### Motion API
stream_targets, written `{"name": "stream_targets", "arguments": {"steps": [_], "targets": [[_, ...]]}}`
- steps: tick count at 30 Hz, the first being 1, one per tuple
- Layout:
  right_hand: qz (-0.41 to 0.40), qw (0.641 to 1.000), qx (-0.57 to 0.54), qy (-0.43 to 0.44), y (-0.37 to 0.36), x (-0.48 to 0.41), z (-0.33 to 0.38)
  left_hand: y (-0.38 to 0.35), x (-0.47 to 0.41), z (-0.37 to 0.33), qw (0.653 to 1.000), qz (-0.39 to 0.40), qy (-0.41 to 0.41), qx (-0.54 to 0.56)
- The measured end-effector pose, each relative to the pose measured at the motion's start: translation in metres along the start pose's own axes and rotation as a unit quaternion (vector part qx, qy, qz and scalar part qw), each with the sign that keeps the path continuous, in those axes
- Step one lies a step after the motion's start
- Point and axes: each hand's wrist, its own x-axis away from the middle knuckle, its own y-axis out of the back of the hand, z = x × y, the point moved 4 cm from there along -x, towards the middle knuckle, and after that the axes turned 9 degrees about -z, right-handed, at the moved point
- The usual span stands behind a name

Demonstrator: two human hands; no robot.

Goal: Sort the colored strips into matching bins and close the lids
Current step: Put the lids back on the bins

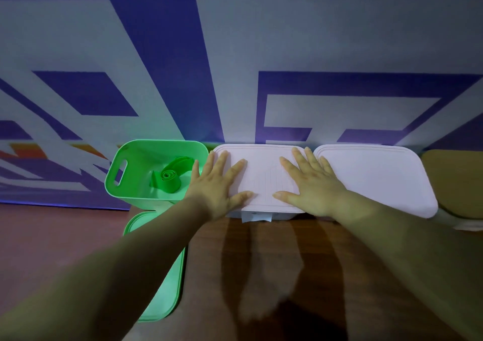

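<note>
Both my hands lie flat, fingers spread, on the pale pink lid (261, 155) of the middle bin. My left hand (218, 183) presses its left side and my right hand (311, 183) its right side. To the left stands an open green bin (122, 168) with a coiled green strip (167, 178) inside. Its green lid (162, 283) lies flat on the table in front of it, partly under my left forearm. A second pale pink lid (376, 178) covers a bin to the right. The contents of both pink bins are hidden.
The bins stand in a row against a purple and white banner wall (235, 66). The brown wooden table (261, 275) spreads in front of them. A tan object (457, 181) sits at the far right edge. A white label (254, 217) hangs from the middle bin's front.
</note>
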Motion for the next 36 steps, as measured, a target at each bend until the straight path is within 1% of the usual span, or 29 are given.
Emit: {"name": "stream_targets", "arguments": {"steps": [4,9,11,13,17,19,22,26,29,33,36], "targets": [[-0.044,0.999,-0.011,0.007,0.014,0.023,0.016,0.006,0.039,0.018,0.999,-0.036,0.022,0.01],[-0.078,0.996,-0.041,0.016,0.009,0.07,0.06,0.004,0.112,0.044,0.996,-0.071,0.05,0.032],[-0.082,0.996,-0.041,0.015,0.002,0.087,0.081,-0.002,0.142,0.054,0.994,-0.077,0.069,0.04],[-0.082,0.996,-0.041,0.021,-0.007,0.104,0.104,-0.011,0.174,0.063,0.993,-0.063,0.093,0.036],[-0.048,0.997,-0.054,0.041,-0.03,0.133,0.143,-0.036,0.236,0.076,0.988,-0.009,0.15,0.036],[-0.026,0.997,-0.062,0.043,-0.043,0.142,0.157,-0.045,0.26,0.081,0.984,0.003,0.174,0.047],[0.024,0.996,-0.07,0.059,-0.065,0.15,0.175,-0.053,0.287,0.081,0.976,0.03,0.21,0.042],[0.056,0.991,-0.071,0.097,-0.086,0.15,0.204,-0.058,0.312,0.087,0.958,0.018,0.276,0.08],[0.071,0.989,-0.072,0.103,-0.099,0.153,0.228,-0.064,0.326,0.104,0.954,0.014,0.285,0.09],[0.077,0.99,-0.075,0.095,-0.112,0.149,0.26,-0.079,0.335,0.135,0.952,0.032,0.283,0.112],[0.082,0.99,-0.079,0.086,-0.126,0.136,0.29,-0.094,0.331,0.159,0.956,0.055,0.257,0.131]]}}
